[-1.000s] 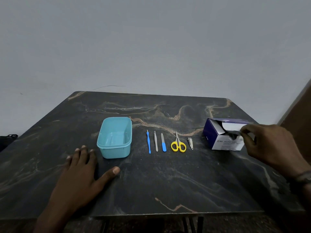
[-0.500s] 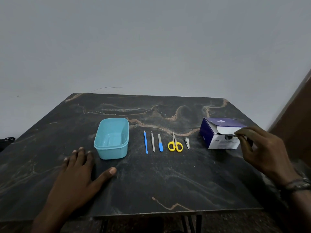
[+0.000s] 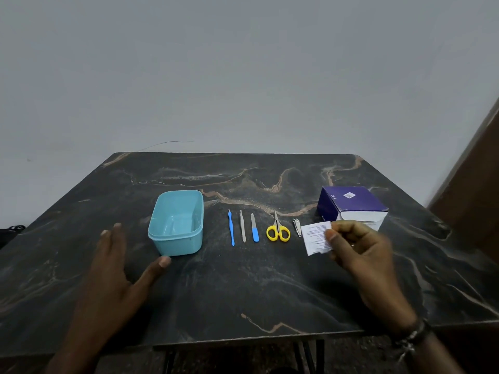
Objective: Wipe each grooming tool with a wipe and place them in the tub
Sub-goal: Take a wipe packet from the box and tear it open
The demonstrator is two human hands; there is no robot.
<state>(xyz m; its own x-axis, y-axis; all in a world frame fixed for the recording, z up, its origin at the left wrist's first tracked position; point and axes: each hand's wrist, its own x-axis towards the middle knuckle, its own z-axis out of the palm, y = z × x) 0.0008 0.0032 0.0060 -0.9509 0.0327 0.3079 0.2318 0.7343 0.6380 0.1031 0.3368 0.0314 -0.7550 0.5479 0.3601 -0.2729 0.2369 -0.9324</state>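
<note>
Your right hand (image 3: 359,252) pinches a small white printed wipe sachet (image 3: 316,238).
Your left hand (image 3: 113,273), fingers spread, seems flat on the dark marbled table (image 3: 243,287) beside the light-blue plastic tub (image 3: 176,224).

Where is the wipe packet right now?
In the head view, the wipe packet is pinched in the right hand, just above the table, between the nail clipper and the purple box.
</note>
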